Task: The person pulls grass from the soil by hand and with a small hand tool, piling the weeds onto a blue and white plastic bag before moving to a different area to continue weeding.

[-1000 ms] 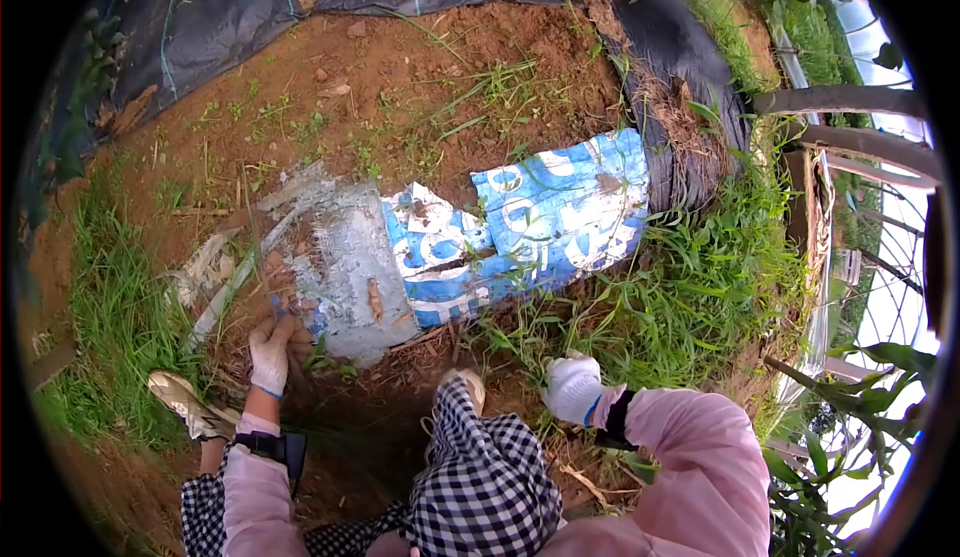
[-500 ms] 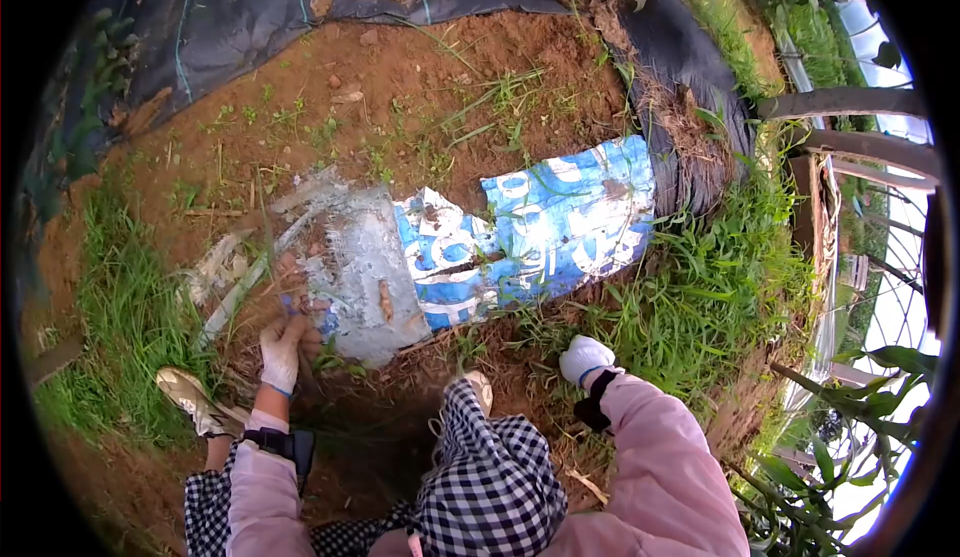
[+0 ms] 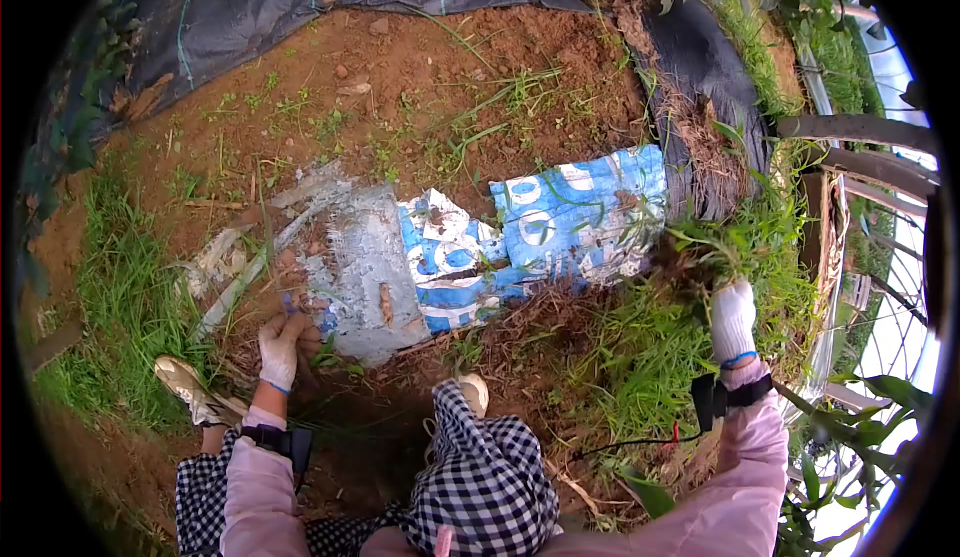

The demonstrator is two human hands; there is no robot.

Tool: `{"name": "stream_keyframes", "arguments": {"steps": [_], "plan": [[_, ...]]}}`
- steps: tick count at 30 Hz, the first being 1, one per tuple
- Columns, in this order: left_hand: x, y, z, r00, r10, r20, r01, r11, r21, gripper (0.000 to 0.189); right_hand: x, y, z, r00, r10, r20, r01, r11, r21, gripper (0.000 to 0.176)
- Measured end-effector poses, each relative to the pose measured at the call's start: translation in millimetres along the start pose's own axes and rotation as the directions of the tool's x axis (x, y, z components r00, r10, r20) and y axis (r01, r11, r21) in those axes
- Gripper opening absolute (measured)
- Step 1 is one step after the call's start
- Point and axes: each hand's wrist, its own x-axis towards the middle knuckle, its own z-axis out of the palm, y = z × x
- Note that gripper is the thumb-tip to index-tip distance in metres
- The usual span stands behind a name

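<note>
And there was your right hand, gloved, right of centre in the frame, at a clump of grass! Its fingers looked closed on the clump, though blades and blur hid the tips. The clump sat just beyond the glove, close by the right end of the blue sheet, with dark, blurred matter at its left side. Clearing by hand looked to be the step in play.

Over at lower left, your left hand was down at the soil with its fingers bent, close by the lower-left edge of the grey sheet. Whether it had hold of anything, you couldn't tell from there. More grass stood below and left of the right hand.

The next move, by my read, called for a firm grip low on the stems, and room between the clump and the blue sheet so neither snagged.
</note>
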Motion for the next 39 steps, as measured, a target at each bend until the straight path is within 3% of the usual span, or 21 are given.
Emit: {"name": "stream_keyframes", "arguments": {"steps": [2,4,5,6,7,10,11,15,17,19,22,23,25,27,29,30,33,35,37,38,39], "plan": [[-3.1,3.0,1.8,1.0,0.01,-0.006,-0.01,0.999,0.046,0.023,28.2,-54.7,-26.1,0.94,-0.026,-0.341,0.073,0.989,0.126,0.023],[-8.6,6.4,13.3,0.991,0.031,-0.129,-0.012,0.99,0.143,0.022,26.1,-116.3,-23.3,0.915,-0.095,-0.392,0.147,0.984,0.105,0.026],[-11.1,7.9,16.9,0.981,0.051,-0.187,-0.015,0.982,0.189,0.021,19.8,-134.2,-5.7,0.936,-0.168,-0.308,0.183,0.983,0.021,0.029],[-6.0,2.5,4.3,0.993,0.042,-0.114,-0.023,0.986,0.163,0.021,27.3,-121.6,36.0,0.859,-0.499,-0.119,0.475,0.861,-0.183,0.04],[-6.1,1.7,4.7,0.992,0.04,-0.124,-0.019,0.987,0.162,0.021,-0.6,-144.1,67.8,0.934,-0.339,0.11,0.351,0.928,-0.127,0.046],[-4.3,3.2,6.2,0.996,0.029,-0.088,-0.02,0.994,0.106,0.022,-63.6,-166.3,119.5,0.803,-0.512,0.306,0.596,0.683,-0.423,0.048],[-6.8,-1.7,2.2,0.993,0.034,-0.112,-0.021,0.992,0.122,0.022,-60.8,-182.9,107.1,0.754,-0.372,0.542,0.589,0.748,-0.306,0.05],[-4.8,1.2,7.2,0.993,0.044,-0.107,-0.031,0.992,0.123,0.021,-93.6,-226.8,34.7,0.603,-0.55,0.578,0.563,0.806,0.181,0.066],[3.8,-7.4,-2.5,0.995,0.047,-0.088,-0.038,0.995,0.094,0.02,-133.8,-223.4,20.7,0.559,-0.652,0.512,0.731,0.679,0.068,0.074],[0.8,-5.1,2.3,0.991,0.057,-0.122,-0.039,0.989,0.143,0.02,-152.6,-193.9,21.6,0.491,-0.848,0.199,0.794,0.53,0.297,0.081],[-1.7,-6.1,2.1,0.99,0.066,-0.124,-0.046,0.987,0.154,0.021,-168.4,-121.0,51.6,0.669,-0.727,0.153,0.691,0.685,0.233,0.066],[3.1,-9.0,-7.7,0.994,0.062,-0.087,-0.047,0.986,0.162,0.022,-175.2,-81.4,78.5,0.669,-0.644,0.37,0.717,0.69,-0.096,0.068],[7.6,-11.9,-14.3,0.997,0.065,-0.038,-0.057,0.983,0.173,0.023,-190.7,-14.1,122.8,0.688,-0.08,0.722,0.594,0.634,-0.495,0.076],[8.6,-12.3,-16.5,0.996,0.083,-0.028,-0.077,0.982,0.175,0.023,-189.5,30.2,140.2,0.649,0.131,0.75,0.594,0.529,-0.606,0.062],[-1.3,-6.2,1.0,0.99,0.081,-0.116,-0.06,0.983,0.173,0.025,-182.3,81.6,166.1,0.544,0.052,0.837,0.676,0.563,-0.475,0.047],[-4.0,-2.8,8.5,0.984,0.082,-0.157,-0.055,0.984,0.171,0.027,-186.7,76.7,164.0,0.618,-0.002,0.786,0.63,0.6,-0.493,0.038],[4.4,-11.7,-3.0,0.986,0.124,-0.116,-0.102,0.979,0.175,0.027,-194.8,47.1,155.0,0.46,-0.225,0.859,0.808,0.506,-0.301,0.037],[9.2,-12.2,-3.3,0.984,0.111,-0.142,-0.084,0.98,0.181,0.027,-204.8,0.1,133.5,0.202,-0.196,0.96,0.932,0.341,-0.126,0.037],[2.8,-14.2,-4.4,0.984,0.095,-0.151,-0.063,0.978,0.2,0.027,-185.8,-40.4,120.4,0.362,-0.088,0.928,0.896,0.306,-0.321,0.047],[3.4,-13.3,-3.7,0.984,0.107,-0.143,-0.076,0.976,0.206,0.026,-169.7,-13.9,134.9,0.596,-0.424,0.682,0.792,0.453,-0.41,0.054],[4.1,-11.9,-2.2,0.982,0.123,-0.142,-0.092,0.974,0.205,0.026,-141.7,7.9,162.1,0.723,-0.52,0.455,0.687,0.468,-0.556,0.059]]}}
